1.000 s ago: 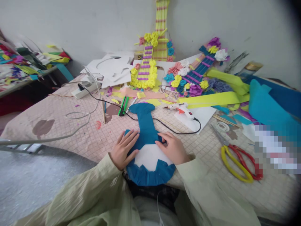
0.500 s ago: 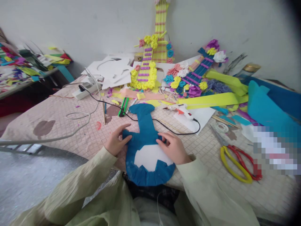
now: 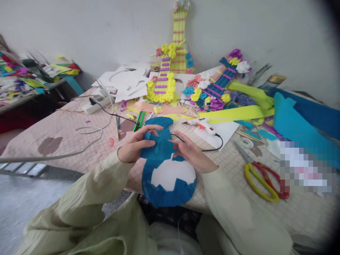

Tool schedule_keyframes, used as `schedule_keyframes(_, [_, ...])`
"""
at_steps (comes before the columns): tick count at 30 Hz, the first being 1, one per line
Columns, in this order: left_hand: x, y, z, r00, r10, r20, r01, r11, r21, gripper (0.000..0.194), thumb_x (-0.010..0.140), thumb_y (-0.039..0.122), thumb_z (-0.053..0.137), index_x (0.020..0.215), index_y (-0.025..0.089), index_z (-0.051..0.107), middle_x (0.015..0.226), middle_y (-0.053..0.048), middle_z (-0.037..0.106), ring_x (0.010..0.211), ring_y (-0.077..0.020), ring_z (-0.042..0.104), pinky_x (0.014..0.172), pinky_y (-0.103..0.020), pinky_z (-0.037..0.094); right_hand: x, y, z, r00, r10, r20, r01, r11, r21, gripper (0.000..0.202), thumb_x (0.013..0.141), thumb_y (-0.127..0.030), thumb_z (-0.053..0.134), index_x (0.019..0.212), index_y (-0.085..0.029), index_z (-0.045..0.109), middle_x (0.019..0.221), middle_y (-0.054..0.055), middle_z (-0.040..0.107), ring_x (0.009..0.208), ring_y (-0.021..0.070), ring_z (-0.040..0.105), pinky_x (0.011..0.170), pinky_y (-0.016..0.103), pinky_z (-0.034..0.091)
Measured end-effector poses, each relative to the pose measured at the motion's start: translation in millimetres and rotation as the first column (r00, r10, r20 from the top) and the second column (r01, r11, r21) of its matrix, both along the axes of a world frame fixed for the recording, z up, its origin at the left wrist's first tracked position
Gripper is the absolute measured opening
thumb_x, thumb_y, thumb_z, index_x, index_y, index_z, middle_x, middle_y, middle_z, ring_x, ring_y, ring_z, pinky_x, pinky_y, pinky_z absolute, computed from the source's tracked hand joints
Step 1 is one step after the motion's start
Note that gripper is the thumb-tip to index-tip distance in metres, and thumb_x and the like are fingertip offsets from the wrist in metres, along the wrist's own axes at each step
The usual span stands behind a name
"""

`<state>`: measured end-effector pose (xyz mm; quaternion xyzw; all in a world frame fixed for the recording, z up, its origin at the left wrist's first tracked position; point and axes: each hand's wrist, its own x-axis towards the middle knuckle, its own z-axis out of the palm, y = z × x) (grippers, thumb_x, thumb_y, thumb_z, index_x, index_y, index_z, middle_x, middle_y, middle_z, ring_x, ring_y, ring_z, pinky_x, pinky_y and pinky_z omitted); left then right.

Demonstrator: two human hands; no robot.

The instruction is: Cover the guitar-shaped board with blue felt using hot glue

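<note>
Hands: apart from each other; the left hand (image 3: 136, 144) has thumb and fingers closed on the left part of the blue guitar-shaped cutout with a bare white middle (image 3: 170, 198), while the right hand (image 3: 192, 152) has its fingertips at the right edge, how tightly I cannot tell.
Blue cutout: at the near edge of the surface, round end towards the person, blue paper partly raised between the hands.
Surface: covered in pale grid-patterned cloth (image 3: 66, 122) with worn dark patches.
Right side: large scissors with one yellow and one red handle (image 3: 249, 166), a turquoise sheet (image 3: 292, 115) farther off.
Middle: a white glue gun (image 3: 204, 125) partly over white paper, a green cutter (image 3: 139, 121) just left of the cutout's far end.
Far left: a long white power strip (image 3: 99, 102) near white cut paper sheets (image 3: 130, 83).
Far side: a yellow flower-edged paper guitar (image 3: 162, 83), a taller yellow one (image 3: 179, 35) behind it, a dark blue flowered one (image 3: 223, 81) to the right.
Room: plain grey wall (image 3: 87, 32), speckled grey floor (image 3: 23, 209), a second surface (image 3: 22, 98) at left heaped with coloured scraps (image 3: 29, 83).
</note>
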<state>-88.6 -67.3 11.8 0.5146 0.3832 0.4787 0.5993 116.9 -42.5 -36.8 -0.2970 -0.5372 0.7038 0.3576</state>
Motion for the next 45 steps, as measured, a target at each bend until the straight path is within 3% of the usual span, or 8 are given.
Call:
schedule_keyframes(5, [-17, 1, -15.9, 0.991, 0.077, -0.114, -0.085, 0.994, -0.073, 0.035, 0.065, 0.019, 0.064, 0.100, 0.020, 0.059, 0.078, 0.002, 0.053, 0.051, -0.0039, 0.046, 0.042, -0.015, 0.036, 1, 8, -5.4, 0.988, -0.018, 0.152, 0.021, 1.000, -0.018, 0.024, 0.071, -0.038, 0.065, 0.083, -0.017, 0.061, 0.057, -0.005, 0.050, 0.048, 0.0055, 0.043, 0.045, 0.019, 0.033])
schedule_keyframes(11, [-31, 7, -38.8, 0.927, 0.158, -0.340, -0.147, 0.988, 0.056, 0.035, 0.069, 0.027, 0.064, 0.102, 0.019, 0.055, 0.060, 0.004, 0.050, 0.046, -0.0058, 0.041, 0.042, -0.018, 0.033, -7, 12, -7.8, 0.959, -0.068, 0.274, 0.024, 0.986, 0.163, 0.030, 0.076, -0.038, 0.057, 0.098, -0.018, 0.058, 0.084, 0.002, 0.059, 0.061, 0.0077, 0.051, 0.051, 0.021, 0.040])
schedule_keyframes(14, [-26, 7, -31.9, 0.963, 0.103, -0.251, -0.104, 0.995, 0.009, 0.037, 0.068, 0.028, 0.064, 0.102, 0.019, 0.055, 0.075, 0.000, 0.056, 0.052, -0.0070, 0.048, 0.048, -0.021, 0.040, -13, 16, -4.1, 0.935, -0.115, 0.336, 0.027, 0.966, 0.257, 0.041, 0.078, -0.040, 0.055, 0.113, -0.019, 0.051, 0.105, 0.007, 0.058, 0.071, 0.0103, 0.056, 0.056, 0.022, 0.043])
schedule_keyframes(17, [-20, 7, -19.3, 0.982, 0.056, -0.179, -0.063, 0.997, -0.035, 0.035, 0.066, 0.024, 0.060, 0.100, 0.018, 0.056, 0.083, -0.002, 0.057, 0.060, -0.0103, 0.052, 0.053, -0.024, 0.044, -15, 19, 2.4, 0.946, 0.018, 0.323, -0.083, 0.978, 0.190, 0.043, 0.084, -0.042, 0.045, 0.121, -0.020, 0.047, 0.116, 0.009, 0.056, 0.086, 0.0135, 0.058, 0.055, 0.021, 0.043])
schedule_keyframes(20, [-18, 10, -14.1, 0.989, 0.066, -0.131, -0.069, 0.997, -0.020, 0.032, 0.062, 0.020, 0.055, 0.093, 0.017, 0.060, 0.080, -0.003, 0.056, 0.063, -0.0128, 0.053, 0.053, -0.024, 0.044, -14, 20, 7.3, 0.942, 0.171, 0.288, -0.210, 0.972, 0.109, 0.040, 0.085, -0.040, 0.045, 0.119, -0.020, 0.049, 0.106, 0.007, 0.062, 0.091, 0.0137, 0.058, 0.057, 0.020, 0.043])
schedule_keyframes(24, [-23, 12, -22.3, 0.994, 0.083, -0.077, -0.084, 0.996, -0.019, 0.032, 0.060, 0.019, 0.054, 0.091, 0.015, 0.062, 0.080, -0.004, 0.058, 0.058, -0.0110, 0.051, 0.048, -0.022, 0.040, -10, 18, 5.5, 0.919, 0.225, 0.323, -0.251, 0.967, 0.041, 0.029, 0.072, -0.032, 0.062, 0.097, -0.017, 0.062, 0.080, 0.001, 0.064, 0.065, 0.0085, 0.056, 0.054, 0.020, 0.041])
schedule_keyframes(32, [-39, 10, -49.7, 0.868, 0.141, -0.475, -0.107, 0.989, 0.097, 0.029, 0.069, 0.029, 0.061, 0.094, 0.016, 0.057, 0.094, -0.006, 0.057, 0.056, -0.0082, 0.054, 0.045, -0.021, 0.048, -1, 23, -7.1, 0.899, 0.088, 0.430, -0.162, 0.977, 0.138, 0.018, 0.072, -0.028, 0.060, 0.084, -0.014, 0.059, 0.063, -0.002, 0.058, 0.048, 0.0066, 0.050, 0.045, 0.020, 0.042])
schedule_keyframes(45, [-52, 8, -73.7, 0.770, 0.277, -0.575, -0.187, 0.959, 0.212, 0.033, 0.066, 0.037, 0.064, 0.090, 0.015, 0.058, 0.089, -0.006, 0.058, 0.066, -0.0114, 0.055, 0.051, -0.021, 0.050, -6, 20, -19.6, 0.813, -0.233, 0.534, 0.003, 0.918, 0.396, 0.010, 0.068, -0.019, 0.061, 0.077, -0.017, 0.066, 0.066, 0.003, 0.066, 0.057, 0.0129, 0.060, 0.050, 0.024, 0.048])
